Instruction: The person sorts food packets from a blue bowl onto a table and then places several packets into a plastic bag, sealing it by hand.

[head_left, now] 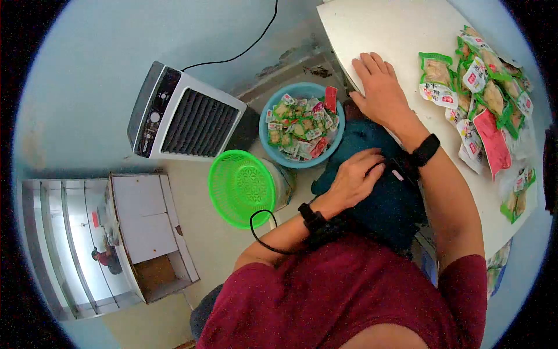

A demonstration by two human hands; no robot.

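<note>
My right hand (381,87) lies flat, palm down, on the white table (389,29) with nothing in it. A black band (425,150) sits on its wrist. To the right of it, a pile of green-edged and red snack packets (482,87) is spread on the table. My left hand (354,177) rests on dark teal cloth (389,203) on my lap. Its fingertips reach toward a small black piece with a pink label (398,171), just below the right wrist band. It grips nothing that I can see, and a black strap with a cable wraps its wrist.
A blue basin (267,136) full of small packets stands on the floor beside the table edge. A green plastic basket (241,186) sits next to it. Left of those are a white air cooler (186,116) and a white cabinet (145,232).
</note>
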